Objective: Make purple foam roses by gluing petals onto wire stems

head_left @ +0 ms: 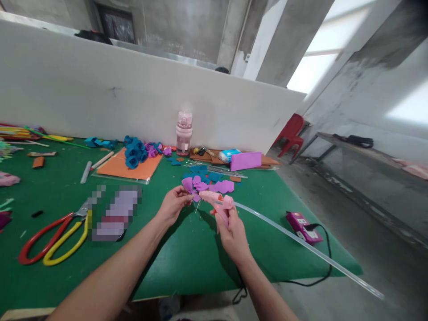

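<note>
My right hand [232, 229] is wrapped round the handle of a pink hot glue gun [216, 199]. A long clear glue stick [294, 236] sticks out of its back and slopes down to the right. In the fingers of my left hand [175, 204] is a purple paper petal piece [188, 183]. The gun's nozzle points left and meets the purple paper by my left fingertips; whether it touches cannot be told. Just beyond lie a purple petal strip [222, 186] and teal paper pieces [198, 170].
Red-and-yellow-handled scissors [68, 223] and a blurred phone [115, 214] lie left on the green table [160, 276]. Teal paper flowers [134, 151] rest on an orange sheet pack [107, 167]. A pink bottle [184, 133] stands behind. A purple power strip [302, 227] with a black cord sits right.
</note>
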`<state>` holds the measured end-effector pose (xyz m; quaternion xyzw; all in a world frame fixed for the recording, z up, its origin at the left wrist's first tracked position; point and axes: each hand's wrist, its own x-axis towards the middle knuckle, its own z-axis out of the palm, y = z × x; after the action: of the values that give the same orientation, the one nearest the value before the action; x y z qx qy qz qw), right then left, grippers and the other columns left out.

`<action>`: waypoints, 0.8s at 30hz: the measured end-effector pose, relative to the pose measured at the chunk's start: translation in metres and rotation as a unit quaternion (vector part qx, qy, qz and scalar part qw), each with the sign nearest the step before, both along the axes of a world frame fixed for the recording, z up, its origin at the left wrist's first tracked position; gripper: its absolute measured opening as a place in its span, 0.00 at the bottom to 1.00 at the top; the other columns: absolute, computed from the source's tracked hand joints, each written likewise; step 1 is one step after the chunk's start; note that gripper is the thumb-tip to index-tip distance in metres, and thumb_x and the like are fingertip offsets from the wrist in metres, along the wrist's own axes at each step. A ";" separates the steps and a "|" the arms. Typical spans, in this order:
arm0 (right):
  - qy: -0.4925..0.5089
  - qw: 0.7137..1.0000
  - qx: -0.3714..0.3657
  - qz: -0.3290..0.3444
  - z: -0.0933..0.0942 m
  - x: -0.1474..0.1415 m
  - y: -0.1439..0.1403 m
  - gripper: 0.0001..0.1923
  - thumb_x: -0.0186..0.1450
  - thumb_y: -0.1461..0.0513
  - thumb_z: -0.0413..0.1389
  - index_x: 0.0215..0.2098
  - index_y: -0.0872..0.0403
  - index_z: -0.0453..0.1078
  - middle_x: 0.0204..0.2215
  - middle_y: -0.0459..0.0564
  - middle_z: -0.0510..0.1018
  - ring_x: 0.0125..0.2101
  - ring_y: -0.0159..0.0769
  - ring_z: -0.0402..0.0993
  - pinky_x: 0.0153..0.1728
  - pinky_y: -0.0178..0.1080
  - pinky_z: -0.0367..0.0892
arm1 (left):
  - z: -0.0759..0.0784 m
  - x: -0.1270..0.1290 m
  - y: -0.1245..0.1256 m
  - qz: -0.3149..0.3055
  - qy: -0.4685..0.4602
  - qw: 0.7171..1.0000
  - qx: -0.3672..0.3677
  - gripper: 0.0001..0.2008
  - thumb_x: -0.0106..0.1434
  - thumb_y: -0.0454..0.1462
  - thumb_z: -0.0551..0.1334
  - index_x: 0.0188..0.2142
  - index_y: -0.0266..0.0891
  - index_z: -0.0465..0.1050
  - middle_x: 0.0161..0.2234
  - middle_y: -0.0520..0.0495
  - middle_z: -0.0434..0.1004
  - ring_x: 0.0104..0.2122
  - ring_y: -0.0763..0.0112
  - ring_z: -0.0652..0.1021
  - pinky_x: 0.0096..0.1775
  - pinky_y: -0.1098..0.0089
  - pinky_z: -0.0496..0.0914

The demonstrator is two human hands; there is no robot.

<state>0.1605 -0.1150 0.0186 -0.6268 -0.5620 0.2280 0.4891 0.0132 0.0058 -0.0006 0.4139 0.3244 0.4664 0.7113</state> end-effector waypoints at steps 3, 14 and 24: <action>0.171 0.984 -0.029 0.039 0.001 0.005 0.000 0.17 0.63 0.56 0.50 0.48 0.53 0.60 0.38 0.51 0.76 0.18 0.27 0.64 0.19 0.33 0.62 | 0.000 0.000 0.001 -0.009 -0.018 1.000 -0.016 0.14 0.43 0.31 0.70 0.26 0.35 0.65 0.21 0.55 0.70 0.21 0.81 0.70 0.26 0.77 0.63; 0.267 0.953 -0.120 -0.073 -0.003 0.081 0.002 0.15 0.53 0.52 0.57 0.28 0.57 0.67 0.16 0.41 0.67 0.16 0.26 0.61 0.19 0.31 0.56 | 0.006 -0.003 -0.002 -0.095 -0.070 0.993 -0.025 0.15 0.47 0.31 0.69 0.35 0.36 0.69 0.25 0.53 0.72 0.23 0.81 0.72 0.28 0.77 0.66; -0.238 0.948 -0.185 -0.103 -0.025 0.121 0.000 0.18 0.63 0.52 0.43 0.23 0.53 0.61 0.16 0.46 0.71 0.20 0.34 0.69 0.24 0.33 0.55 | 0.011 -0.003 -0.006 -0.112 -0.060 0.992 -0.019 0.20 0.46 0.31 0.69 0.40 0.37 0.68 0.26 0.52 0.74 0.23 0.79 0.72 0.28 0.77 0.67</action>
<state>0.2813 -0.1150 -0.0068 -0.7971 -0.5422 0.1201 0.2372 0.0103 0.0003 0.0107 0.4058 0.2414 0.4016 0.7847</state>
